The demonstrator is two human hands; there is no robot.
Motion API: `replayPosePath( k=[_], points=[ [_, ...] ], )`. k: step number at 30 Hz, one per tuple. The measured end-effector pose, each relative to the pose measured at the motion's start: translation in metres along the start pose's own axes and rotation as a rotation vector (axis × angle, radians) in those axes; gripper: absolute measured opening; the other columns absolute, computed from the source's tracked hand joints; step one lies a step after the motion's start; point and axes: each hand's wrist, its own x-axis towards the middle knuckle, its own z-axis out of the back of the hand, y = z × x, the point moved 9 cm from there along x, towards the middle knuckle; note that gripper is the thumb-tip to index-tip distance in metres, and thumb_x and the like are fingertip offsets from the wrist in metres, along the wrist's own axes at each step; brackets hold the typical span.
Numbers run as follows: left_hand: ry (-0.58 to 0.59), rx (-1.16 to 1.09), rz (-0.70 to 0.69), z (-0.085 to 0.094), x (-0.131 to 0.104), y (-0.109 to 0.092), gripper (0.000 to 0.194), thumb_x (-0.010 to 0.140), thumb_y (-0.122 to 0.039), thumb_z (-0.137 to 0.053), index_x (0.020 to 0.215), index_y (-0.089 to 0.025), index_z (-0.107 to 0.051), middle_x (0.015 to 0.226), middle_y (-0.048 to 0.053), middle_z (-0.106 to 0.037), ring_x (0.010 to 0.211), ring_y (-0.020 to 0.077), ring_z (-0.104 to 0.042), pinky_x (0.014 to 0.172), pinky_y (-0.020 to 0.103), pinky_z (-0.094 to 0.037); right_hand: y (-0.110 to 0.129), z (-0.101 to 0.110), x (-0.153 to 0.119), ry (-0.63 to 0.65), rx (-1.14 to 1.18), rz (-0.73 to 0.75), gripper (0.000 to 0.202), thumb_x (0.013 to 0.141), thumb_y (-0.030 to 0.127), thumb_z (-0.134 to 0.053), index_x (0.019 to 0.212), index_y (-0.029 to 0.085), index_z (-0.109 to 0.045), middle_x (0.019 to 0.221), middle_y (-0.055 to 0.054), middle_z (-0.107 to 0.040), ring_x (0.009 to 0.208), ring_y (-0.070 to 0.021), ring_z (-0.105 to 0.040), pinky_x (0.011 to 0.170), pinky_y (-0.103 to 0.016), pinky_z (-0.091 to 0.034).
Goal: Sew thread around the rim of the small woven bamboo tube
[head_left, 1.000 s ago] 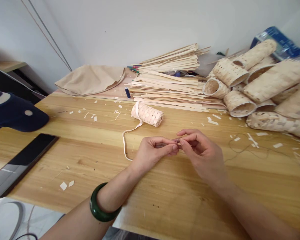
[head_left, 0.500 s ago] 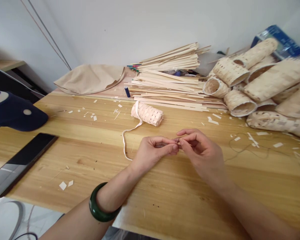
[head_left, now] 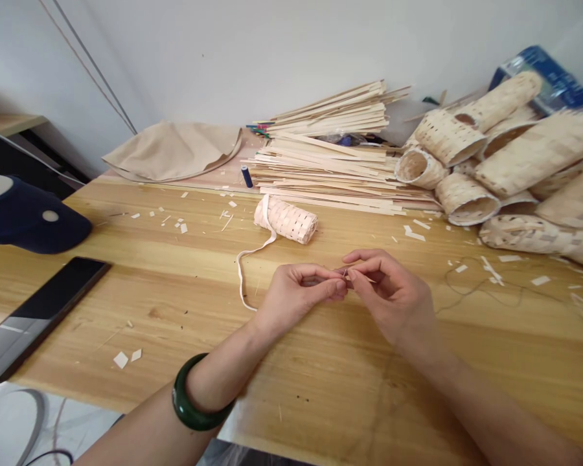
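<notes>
My left hand [head_left: 304, 290], with a green bangle [head_left: 189, 396] on the wrist, is closed in a pinch near the middle of the table. My right hand [head_left: 393, 291] meets it fingertip to fingertip, also pinching. Something tiny and thin shows between the fingertips, too small to name. A dark thread [head_left: 495, 299] lies on the wood to the right of my right hand. Beyond my hands a small woven tube [head_left: 291, 221] lies on its side, with a white ribbon [head_left: 241, 272] trailing from it towards my left wrist.
Thin wooden strips [head_left: 330, 171] are piled by the wall, beside a blue spool [head_left: 246, 176]. Woven tubes [head_left: 466, 200] are heaped at the right. A phone [head_left: 43, 317], a dark blue cap [head_left: 34, 217] and a beige cloth [head_left: 175, 152] lie left. Scraps dot the table [head_left: 175, 246].
Both hands stay almost in place, fingertips still together. A thin pale sliver at my right fingertips shows slightly more than before. The view has shifted very slightly.
</notes>
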Motion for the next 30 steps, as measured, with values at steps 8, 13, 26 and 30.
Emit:
replayPosePath(
  k=[8, 13, 26, 30],
  points=[
    [0.006, 0.025, 0.002, 0.0, 0.0, 0.0, 0.018, 0.066, -0.028, -0.086, 0.076, -0.014, -0.079, 0.068, 0.003, -0.076, 0.065, 0.0139, -0.07, 0.073, 0.026, -0.058, 0.0, -0.001, 0.001, 0.013, -0.013, -0.001, 0.01, 0.089, 0.025, -0.065, 0.08, 0.02, -0.066, 0.1, -0.005, -0.066, 0.087, -0.0141, -0.066, 0.068, -0.023, -0.058],
    [0.0, 0.028, 0.012, -0.001, 0.0, 0.0, 0.019, 0.065, -0.029, -0.086, 0.075, -0.015, -0.079, 0.067, 0.002, -0.075, 0.065, 0.0133, -0.069, 0.071, 0.025, -0.057, 0.0, -0.001, 0.001, 0.008, -0.014, -0.006, 0.01, 0.088, 0.026, -0.065, 0.08, 0.021, -0.067, 0.098, -0.006, -0.067, 0.086, -0.0151, -0.067, 0.068, -0.024, -0.059],
    [0.024, 0.021, 0.008, -0.001, 0.001, 0.002, 0.019, 0.068, -0.031, -0.084, 0.078, -0.015, -0.079, 0.067, 0.002, -0.075, 0.063, 0.012, -0.068, 0.067, 0.023, -0.056, -0.015, -0.003, 0.002, 0.043, 0.15, -0.168, 0.019, 0.089, 0.035, -0.065, 0.078, 0.02, -0.071, 0.099, -0.005, -0.071, 0.085, -0.0161, -0.069, 0.076, -0.028, -0.061],
    [0.038, 0.019, 0.002, -0.002, 0.001, 0.001, 0.019, 0.071, -0.032, -0.083, 0.079, -0.015, -0.078, 0.069, 0.002, -0.075, 0.064, 0.0117, -0.068, 0.067, 0.023, -0.057, -0.02, -0.003, 0.001, 0.055, 0.157, -0.199, 0.021, 0.09, 0.038, -0.065, 0.081, 0.021, -0.073, 0.101, -0.005, -0.071, 0.085, -0.0178, -0.069, 0.078, -0.032, -0.061]
  ],
)
